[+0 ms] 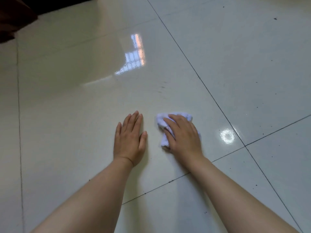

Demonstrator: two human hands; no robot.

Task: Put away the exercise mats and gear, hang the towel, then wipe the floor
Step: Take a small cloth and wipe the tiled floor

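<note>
Head view, looking down at glossy pale floor tiles [67, 115].

- Nearest: two bare forearms reach forward, crossing the near grout line [151, 190] of one large tile.
- Left hand [130, 140]: flat on that tile, palm down, fingers straight and close together, thumb out to the side. Holds nothing.
- Right hand [183, 137]: just beside the left, apart from it, on the same tile, nearer the tile's right edge. Palm down on a bunched white cloth [161, 121], fingers laid out over it and only slightly bent, pressing it to the floor. Cloth shows past the fingertips and on the thumb side; the rest is under the palm.
- Round light reflection [227, 136]: right of the cloth, near the tile's near-right corner, where two grout lines cross.
- Dark specks scattered, mostly on the tiles beyond the right edge.
- Faint dark scuff marks [162, 87]: beyond the cloth, toward the tile's middle.
- Window reflection [134, 56]: farther on, same tile, bright.
- Far left corner of the floor: a dark shape [16, 14]; cannot tell what it is.
</note>
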